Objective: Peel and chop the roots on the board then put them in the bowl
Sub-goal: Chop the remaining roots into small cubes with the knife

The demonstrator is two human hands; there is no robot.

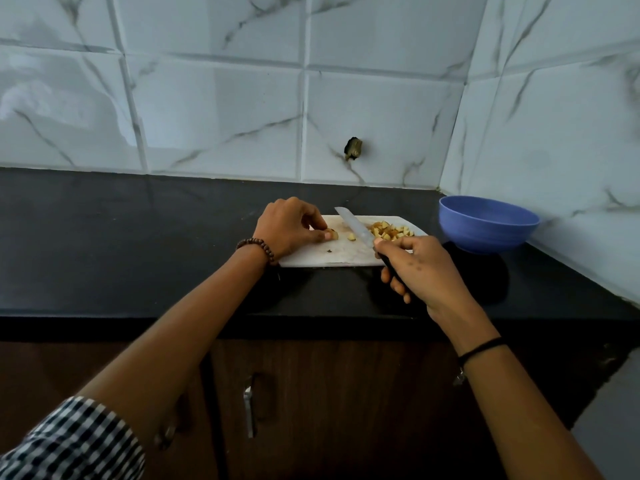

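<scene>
fig.: chopping stage, head view. your left hand pinches a small root stub w/ thumb and fingertips at approx 9 o'clock on the white board, holding it down. your right hand is wrapped round the dark handle of the knife. the blade runs from 5 toward 11 o'clock across the board's middle, just right of the stub. whether its edge touches the board can't be told. a heap of cubes, yellowish, lies at 2 o'clock on the board, right of the blade. a loose cube sits btw stub and blade. the blue bowl stands on the black counter at 3 o'clock off the board, near but apart; no pieces show in the part of its inside you can see. judged progress: peeling looks done and chopping nearly done, since only the stub appears uncut. left to do: dice the stub, then move all pieces to the bowl.
</scene>
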